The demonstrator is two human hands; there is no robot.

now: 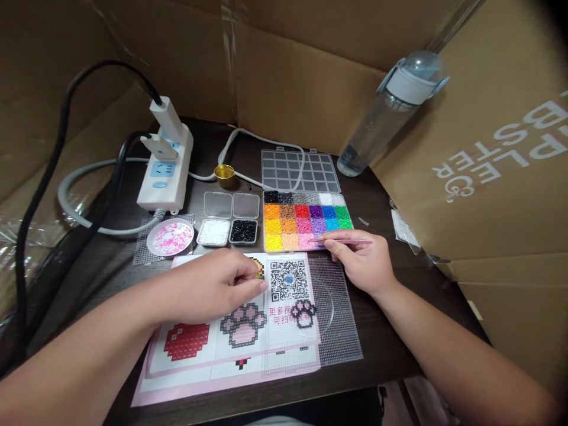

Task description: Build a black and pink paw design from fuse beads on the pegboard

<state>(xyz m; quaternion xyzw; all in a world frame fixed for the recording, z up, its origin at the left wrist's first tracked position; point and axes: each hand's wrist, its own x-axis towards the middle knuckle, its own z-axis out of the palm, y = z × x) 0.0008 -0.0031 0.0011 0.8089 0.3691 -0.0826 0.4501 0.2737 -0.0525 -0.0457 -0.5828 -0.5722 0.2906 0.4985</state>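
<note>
My right hand (366,260) grips slim pink tweezers (350,241), whose tips reach over the light-pink compartment of a bead box (265,236) with many colours. My left hand (222,281) lies over the printed pattern sheet (195,370), fingers curled and thumb pointing right; whatever may be under the fingers is hidden. Right of it, a small paw of black beads with pink ones in its upper pads (303,313) sits on a clear pegboard (339,331). A larger printed pink-and-grey paw (243,325) shows just below my left hand.
A white dish of pink beads (149,239), small boxes of white beads (213,232) and black beads (244,231), and a gold cup (225,176) stand behind. A power strip (166,171) with cables is left, a water bottle (386,118) right. Cardboard walls (288,77) surround the table.
</note>
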